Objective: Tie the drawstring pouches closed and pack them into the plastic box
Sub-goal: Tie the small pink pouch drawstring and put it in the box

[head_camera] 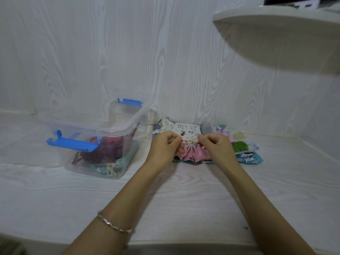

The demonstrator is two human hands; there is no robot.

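Head camera is showing both hands pinching the cream drawstring (190, 141) of a pink pouch (193, 153) lying between them: left hand (168, 146) gripping one end, right hand (217, 145) the other. Left of the hands, the plastic box (95, 137) is sitting open on the bench (184, 199).

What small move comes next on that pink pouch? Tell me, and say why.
Probably pull the two cord ends apart to snug the bow. The left hand and right hand each pinch the cream drawstring at the pink pouch's gathered neck, and the clear plastic box waits at the left.
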